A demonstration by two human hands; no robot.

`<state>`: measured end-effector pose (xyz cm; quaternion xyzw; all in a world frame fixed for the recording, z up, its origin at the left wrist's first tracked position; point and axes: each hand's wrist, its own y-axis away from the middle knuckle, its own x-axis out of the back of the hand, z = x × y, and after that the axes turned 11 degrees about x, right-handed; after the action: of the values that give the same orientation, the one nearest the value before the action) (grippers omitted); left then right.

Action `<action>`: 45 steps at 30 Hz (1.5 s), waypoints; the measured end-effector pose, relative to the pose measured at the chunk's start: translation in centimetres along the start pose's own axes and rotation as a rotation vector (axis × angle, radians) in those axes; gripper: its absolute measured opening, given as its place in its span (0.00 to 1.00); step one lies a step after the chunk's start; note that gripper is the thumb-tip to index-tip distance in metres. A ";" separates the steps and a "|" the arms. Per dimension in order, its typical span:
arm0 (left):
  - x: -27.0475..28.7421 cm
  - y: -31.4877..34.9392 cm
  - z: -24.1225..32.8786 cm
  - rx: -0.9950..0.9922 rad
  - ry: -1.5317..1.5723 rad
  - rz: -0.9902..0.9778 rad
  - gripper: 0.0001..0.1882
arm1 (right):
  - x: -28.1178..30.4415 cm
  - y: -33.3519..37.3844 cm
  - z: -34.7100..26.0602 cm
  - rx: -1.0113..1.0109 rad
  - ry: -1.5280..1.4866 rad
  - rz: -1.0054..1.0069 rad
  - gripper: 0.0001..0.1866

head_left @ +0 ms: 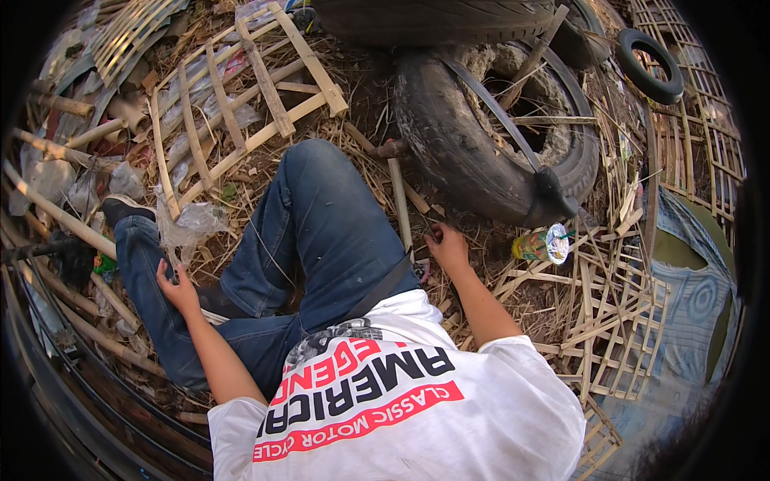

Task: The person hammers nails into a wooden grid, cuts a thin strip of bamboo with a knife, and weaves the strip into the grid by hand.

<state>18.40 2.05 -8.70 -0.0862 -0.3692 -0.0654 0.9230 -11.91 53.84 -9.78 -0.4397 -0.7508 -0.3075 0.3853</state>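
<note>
My left hand (178, 290) hangs over my bent left leg, its fingers apart and holding nothing. Just beyond it lies a crumpled clear plastic bag (196, 224). To the right of my raised knee, my right hand (449, 248) is low over the straw-littered ground, fingers loosely bent and apart, with nothing visible in them. A wooden stick (399, 200) runs along the ground beside that hand. Ahead of it stands a large worn tyre (449, 152) with a dark rubber strip (497, 112) across its opening. A dark strap (385, 290) crosses my lap.
A bamboo lattice frame (333, 94) lies ahead on the left. Bamboo poles (60, 210) and plastic scraps cover the left side. At right are a drink cup (529, 245) with a foil-like lid, woven bamboo lattice (589, 321), blue denim cloth (682, 301) and a small tyre (676, 80).
</note>
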 end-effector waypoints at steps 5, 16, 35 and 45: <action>-0.4 -0.4 -0.6 -0.011 0.010 -0.023 0.24 | -1.0 -0.2 1.5 -0.018 -0.014 -0.053 0.13; -0.9 -0.2 0.6 0.002 -0.010 -0.048 0.23 | 5.7 0.2 -4.7 0.241 -0.161 0.121 0.08; -0.6 0.1 0.7 -0.016 -0.020 -0.025 0.22 | 2.6 -3.4 -8.0 0.077 -0.456 0.026 0.16; -0.9 0.2 1.6 0.030 -0.026 -0.057 0.23 | -3.5 -7.2 -5.6 -0.006 -0.160 -0.089 0.32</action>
<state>16.71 2.65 -8.21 -0.0628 -0.3844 -0.0850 0.9171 -15.53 44.78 -10.78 -0.4300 -0.7971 -0.2905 0.3089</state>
